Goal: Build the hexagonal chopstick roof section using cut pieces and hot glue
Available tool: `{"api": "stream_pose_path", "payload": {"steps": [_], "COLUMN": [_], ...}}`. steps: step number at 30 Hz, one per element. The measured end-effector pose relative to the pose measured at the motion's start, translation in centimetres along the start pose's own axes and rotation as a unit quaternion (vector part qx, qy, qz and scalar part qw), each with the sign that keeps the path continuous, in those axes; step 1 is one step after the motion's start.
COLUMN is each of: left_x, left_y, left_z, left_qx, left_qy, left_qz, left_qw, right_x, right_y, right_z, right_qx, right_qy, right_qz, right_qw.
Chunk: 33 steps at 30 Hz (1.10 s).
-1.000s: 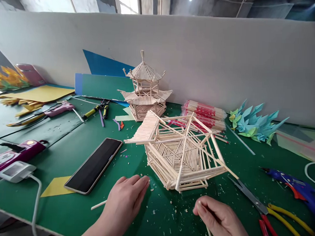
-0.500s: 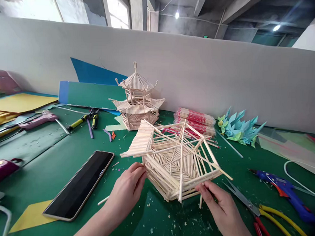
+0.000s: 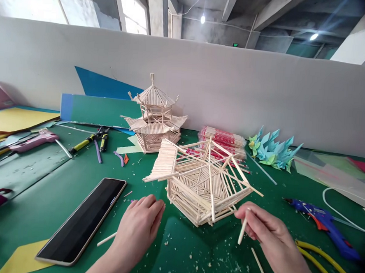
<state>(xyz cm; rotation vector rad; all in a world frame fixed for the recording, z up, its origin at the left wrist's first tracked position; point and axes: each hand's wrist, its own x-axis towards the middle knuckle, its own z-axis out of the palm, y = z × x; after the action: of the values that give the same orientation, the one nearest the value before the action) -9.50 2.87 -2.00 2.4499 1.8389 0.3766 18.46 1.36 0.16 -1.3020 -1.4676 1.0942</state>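
Head view, centre of frame: 1 open stick framework [image 3: 202, 183], a panel of close-set sticks at its left, standing on the green worktop [image 3: 75, 167]. Left hand [image 3: 142, 218], lower centre-left: fingers curled, near the framework's left side; cannot tell whether it grasps anything. 1 pale stick [image 3: 106, 239] shows beside its wrist. Right hand [image 3: 264, 234], lower right: grasping 1 short stick [image 3: 242, 231], tilted, between thumb and fingers, just beside the framework's right side. 1 loose stick [image 3: 259, 263] on the worktop, near that hand. Upper centre: 1 stick pagoda [image 3: 154, 129], 2 roofs, upright. Right of it: wrapped stick bundles [image 3: 222, 137]. Right edge: 1 blue glue gun [image 3: 324, 221]. Lower left: 1 phone [image 3: 83, 221], dark screen up, partly over 1 yellow sheet [image 3: 23, 258].
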Motion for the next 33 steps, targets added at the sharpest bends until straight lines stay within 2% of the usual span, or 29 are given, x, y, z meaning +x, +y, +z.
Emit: {"api": "stream_pose_path", "payload": {"steps": [4, 8, 11, 14, 16, 19, 23, 25, 30, 33], "left_x": [-1.4, -1.8, -2.1, -2.5, -2.6, -2.1, -0.6, 0.1, 0.8, 0.8], "left_y": [-0.4, -1.1, -0.9, 1.0, 3.2, 6.6, 9.2, 9.6, 10.1, 10.6], "left_z": [0.9, 2.3, 2.2, 0.7, -0.6, -2.1, -1.9, -1.4, -0.7, -0.7], "left_qx": [0.073, 0.076, 0.073, 0.008, -0.098, -0.184, -0.132, -0.12, -0.165, -0.181], "left_qy": [-0.006, 0.007, 0.042, 0.165, 0.226, 0.266, 0.284, 0.292, 0.317, 0.326], "left_qz": [0.017, 0.018, 0.021, 0.052, 0.08, 0.1, 0.135, 0.144, 0.136, 0.113], "left_qw": [0.997, 0.997, 0.996, 0.985, 0.966, 0.941, 0.94, 0.938, 0.924, 0.921], "right_x": [0.3, 2.3, 3.3, 3.6, 3.7, 3.8, 4.0, 4.2, 4.2, 4.0], "right_y": [-2.1, -4.1, -4.8, -5.0, -5.0, -5.1, -5.7, -6.1, -6.5, -6.3], "right_z": [0.0, 1.0, 1.6, 1.9, 2.1, 2.3, 2.5, 2.7, 2.6, 1.4], "right_qx": [0.061, 0.055, 0.039, -0.002, -0.028, -0.063, -0.113, -0.13, -0.152, -0.199], "right_qy": [-0.021, -0.02, -0.041, -0.06, -0.069, -0.064, -0.052, -0.053, -0.063, -0.043], "right_qz": [-0.029, -0.022, -0.009, -0.012, -0.022, -0.043, -0.06, -0.063, -0.083, -0.135], "right_qw": [0.997, 0.998, 0.998, 0.998, 0.997, 0.995, 0.99, 0.988, 0.983, 0.97]}}
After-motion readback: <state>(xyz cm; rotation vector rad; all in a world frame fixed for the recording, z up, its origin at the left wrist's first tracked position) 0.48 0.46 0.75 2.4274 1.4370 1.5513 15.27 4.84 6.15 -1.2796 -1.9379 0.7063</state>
